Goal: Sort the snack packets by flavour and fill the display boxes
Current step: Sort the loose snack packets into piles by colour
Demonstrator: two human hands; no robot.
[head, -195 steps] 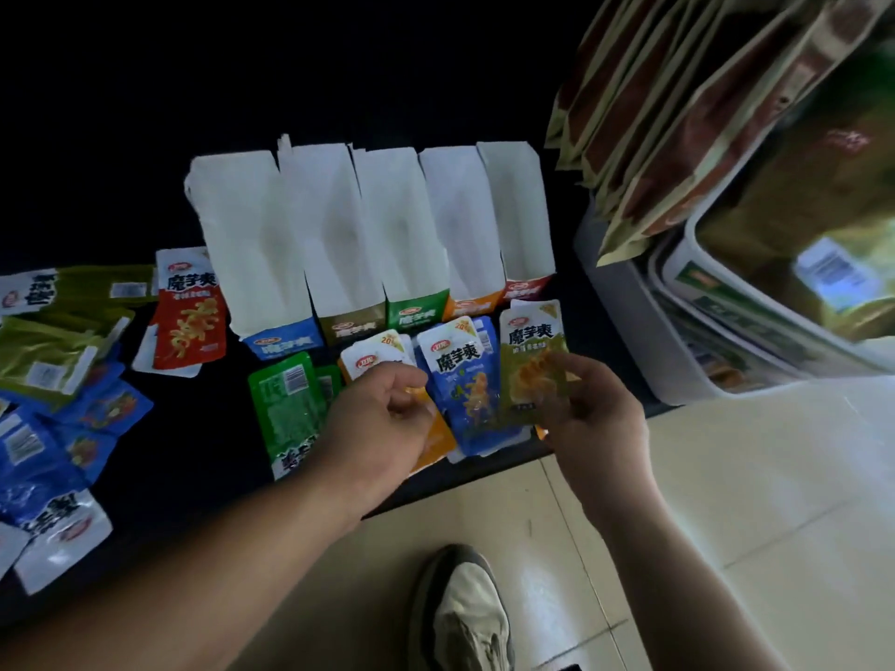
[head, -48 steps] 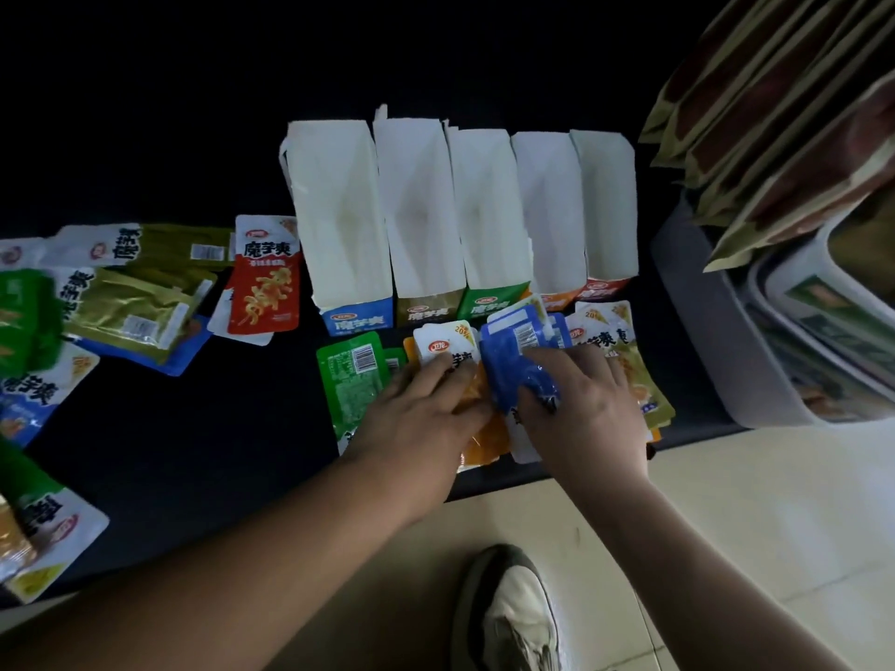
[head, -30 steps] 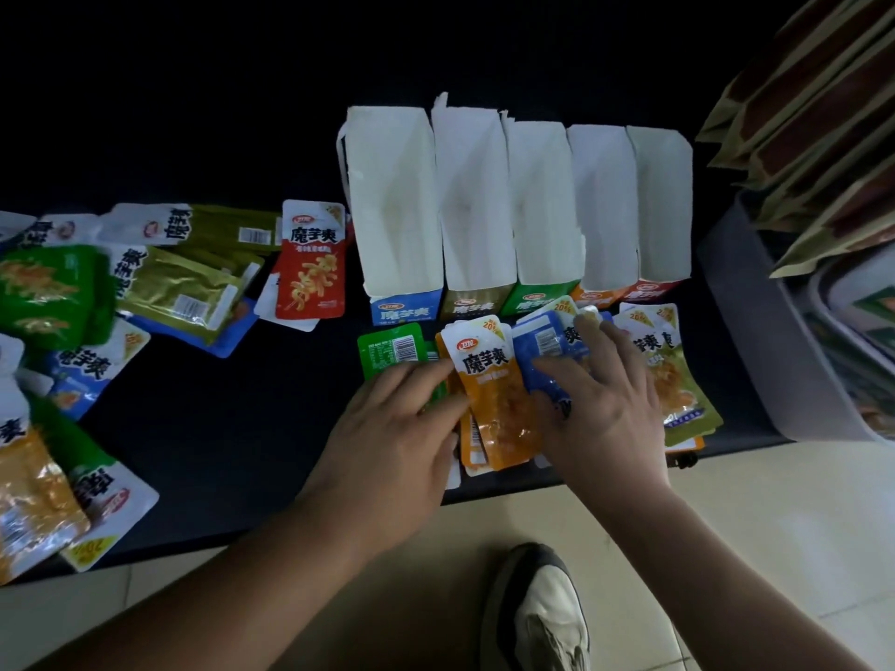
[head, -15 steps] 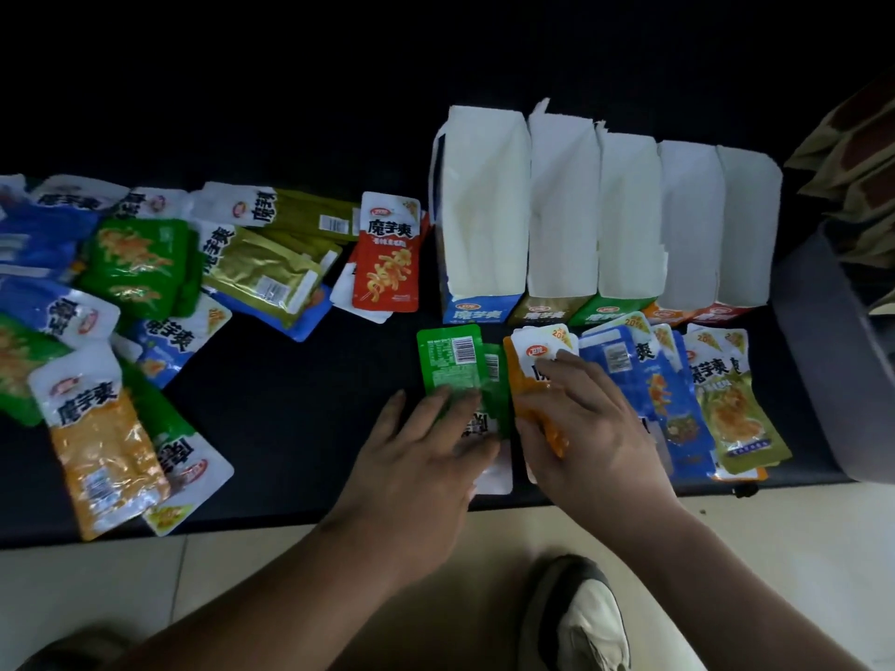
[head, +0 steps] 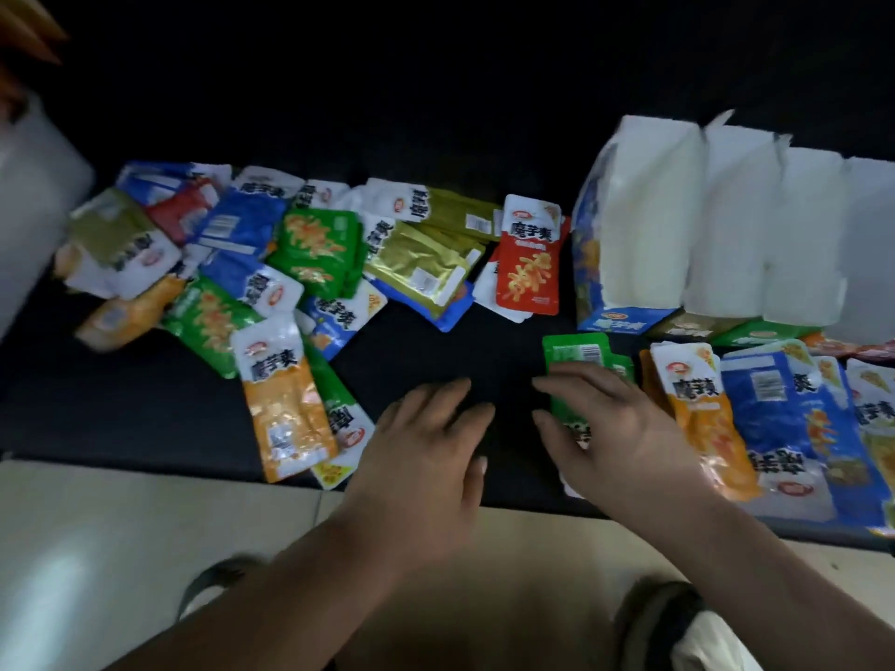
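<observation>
A row of white display boxes (head: pixel 649 225) stands at the right on the black table (head: pixel 145 404). In front of them lie sorted packets: green (head: pixel 576 353), orange (head: pixel 702 418), blue (head: pixel 775 409). A mixed heap of loose packets (head: pixel 271 263) covers the left, with a red packet (head: pixel 528 259) beside the boxes. My left hand (head: pixel 426 457) hovers over bare table, fingers spread, holding nothing. My right hand (head: pixel 610 433) lies with straight fingers over the green packets.
The table's front edge runs just below my hands, with pale floor tiles (head: pixel 97 549) beneath. My shoes (head: pixel 678 627) show at the bottom. A pale container (head: pixel 34 196) stands at the far left.
The view has swung left, bringing the loose heap into sight. My right hand has left the orange packets and moved over the green ones. My left hand has slid left onto bare table.
</observation>
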